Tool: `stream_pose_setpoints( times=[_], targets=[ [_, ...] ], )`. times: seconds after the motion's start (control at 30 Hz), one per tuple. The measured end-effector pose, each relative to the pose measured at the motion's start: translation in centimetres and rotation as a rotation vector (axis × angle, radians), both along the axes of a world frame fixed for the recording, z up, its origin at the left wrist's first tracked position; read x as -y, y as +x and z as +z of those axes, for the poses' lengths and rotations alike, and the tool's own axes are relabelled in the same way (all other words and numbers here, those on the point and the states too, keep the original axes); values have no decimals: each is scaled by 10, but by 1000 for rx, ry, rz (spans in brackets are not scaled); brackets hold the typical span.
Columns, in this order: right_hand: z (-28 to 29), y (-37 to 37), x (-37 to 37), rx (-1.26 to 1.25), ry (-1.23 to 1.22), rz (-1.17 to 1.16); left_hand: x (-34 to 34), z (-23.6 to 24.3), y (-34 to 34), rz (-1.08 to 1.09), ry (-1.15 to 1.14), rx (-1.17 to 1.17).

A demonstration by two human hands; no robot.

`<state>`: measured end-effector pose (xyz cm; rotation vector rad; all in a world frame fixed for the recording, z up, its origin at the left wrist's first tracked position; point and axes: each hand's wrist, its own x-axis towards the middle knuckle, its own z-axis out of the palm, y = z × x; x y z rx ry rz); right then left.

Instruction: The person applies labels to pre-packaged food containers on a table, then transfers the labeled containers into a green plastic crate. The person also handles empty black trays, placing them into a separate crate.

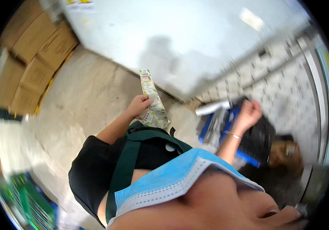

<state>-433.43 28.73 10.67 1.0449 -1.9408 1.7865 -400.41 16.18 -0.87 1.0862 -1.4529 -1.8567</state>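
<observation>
A strip of printed green-and-white labels (148,85) is pinched in my left hand (139,105), fingers closed on it. Its upper end stands out past the hand; the lower part hangs folded in front of my dark green apron (158,136). Off to the right, my right hand (251,112) is blurred, fingers curled together above a blue crate (229,122) with a black plastic bag (258,138) in or over it. Whatever those fingers hold, if anything, I cannot make out. A white roll-like piece (212,108) lies by the crate's far edge.
Stacked cardboard boxes (36,71) stand at the far left. A large pale panel (195,42) fills the far side, beside a patterned wall or floor surface (287,96). Green crates (30,199) sit at the lower left. A brown object (287,153) lies right of the bag.
</observation>
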Motion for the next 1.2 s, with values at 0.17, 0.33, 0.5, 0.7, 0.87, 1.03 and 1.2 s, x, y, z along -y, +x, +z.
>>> stream_pose_setpoints(
  times=[0.17, 0.33, 0.5, 0.7, 0.87, 1.03, 1.2],
  targets=[
    [99, -117, 65, -228, -103, -150, 57, -24, 56, 568, 142, -273],
    [57, -199, 143, 407, -119, 727, 107, -50, 70, 876, 76, -266],
    [61, -143, 177, 431, -281, 858, 185, -64, 80, 923, 2, -266],
    [74, -66, 255, 433, -566, 1448, 258, -54, 77, 914, -38, -377],
    [109, -3, 339, 309, -720, 1869, 260, -45, 59, 1020, -2, -388],
    [119, 36, 372, 235, -823, 1869, 260, -62, 74, 1096, 7, -356],
    [112, 64, 400, 274, -860, 1646, 253, -57, 59, 1220, 62, -362]
  ],
)
